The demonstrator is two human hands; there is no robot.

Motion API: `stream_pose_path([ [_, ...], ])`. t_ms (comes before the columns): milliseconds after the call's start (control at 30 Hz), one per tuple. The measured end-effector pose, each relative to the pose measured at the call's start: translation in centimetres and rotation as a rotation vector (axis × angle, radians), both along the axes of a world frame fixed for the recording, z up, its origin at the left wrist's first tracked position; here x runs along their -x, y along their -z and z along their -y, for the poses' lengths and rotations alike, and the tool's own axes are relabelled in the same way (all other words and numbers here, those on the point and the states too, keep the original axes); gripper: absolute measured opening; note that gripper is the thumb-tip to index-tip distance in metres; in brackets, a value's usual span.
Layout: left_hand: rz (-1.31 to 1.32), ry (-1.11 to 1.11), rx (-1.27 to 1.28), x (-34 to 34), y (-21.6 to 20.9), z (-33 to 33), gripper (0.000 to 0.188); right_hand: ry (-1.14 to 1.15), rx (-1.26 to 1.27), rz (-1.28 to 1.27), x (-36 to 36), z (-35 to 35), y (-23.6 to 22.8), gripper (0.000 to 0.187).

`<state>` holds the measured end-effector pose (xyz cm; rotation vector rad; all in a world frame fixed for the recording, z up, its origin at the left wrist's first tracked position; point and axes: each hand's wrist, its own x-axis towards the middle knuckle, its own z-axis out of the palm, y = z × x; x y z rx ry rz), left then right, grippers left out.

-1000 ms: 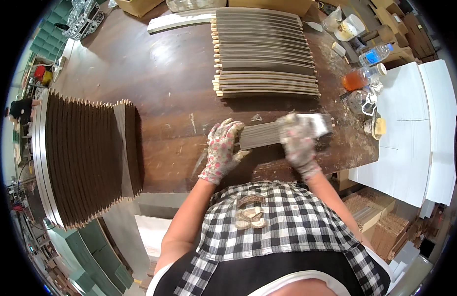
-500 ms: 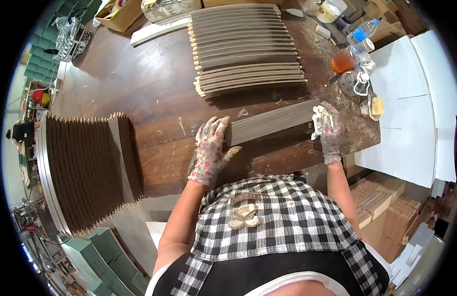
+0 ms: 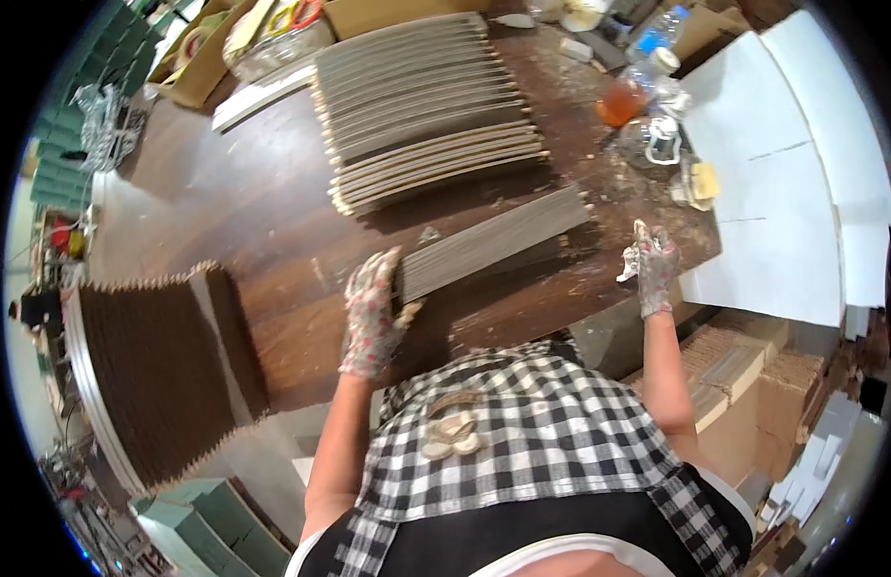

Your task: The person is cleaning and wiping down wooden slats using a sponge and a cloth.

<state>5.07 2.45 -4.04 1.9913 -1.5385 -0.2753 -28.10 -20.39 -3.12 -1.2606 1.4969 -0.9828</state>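
Note:
A grey-brown wood-grain board point(image 3: 493, 242) lies slantwise on the dark brown table point(image 3: 291, 288) in front of me. My left hand point(image 3: 373, 313), in a stained white glove with pink dots, grips the board's left end, the thumb at its near edge and the fingers along its end. My right hand point(image 3: 657, 267), gloved alike, is closed around a crumpled white rag point(image 3: 630, 263). It hovers by the table's right edge, apart from the board's right end. Beyond the board rests a stack of similar grey boards point(image 3: 421, 106) with pale pegs at their ends.
Another row of dark boards point(image 3: 157, 375) stands at the left. Back right are a blue-capped water bottle point(image 3: 659, 34), a bottle of orange liquid point(image 3: 630, 96), a clear jug point(image 3: 647, 144) and a yellow sponge point(image 3: 704, 181). A cardboard box point(image 3: 197, 62) sits far left; white panels point(image 3: 763, 183) stand right.
My right hand, with the rag, has moved off the board's right end, away to the right. The left hand keeps the board's left end. The whole view has shifted and tilted slightly.

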Motion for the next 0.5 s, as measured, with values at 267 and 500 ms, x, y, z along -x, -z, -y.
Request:
stream_pose_path([
  [267, -0.009, -0.01, 0.082, -0.4, 0.9, -0.8, 0.069, 0.244, 0.49, -0.779, 7.4, 7.6, -0.6, 0.059],
  [500, -0.001, -0.01, 0.066, -0.3, 1.3, -0.9, 0.073, 0.204, 0.516, -0.982, 9.6, 12.9, -0.6, 0.071],
])
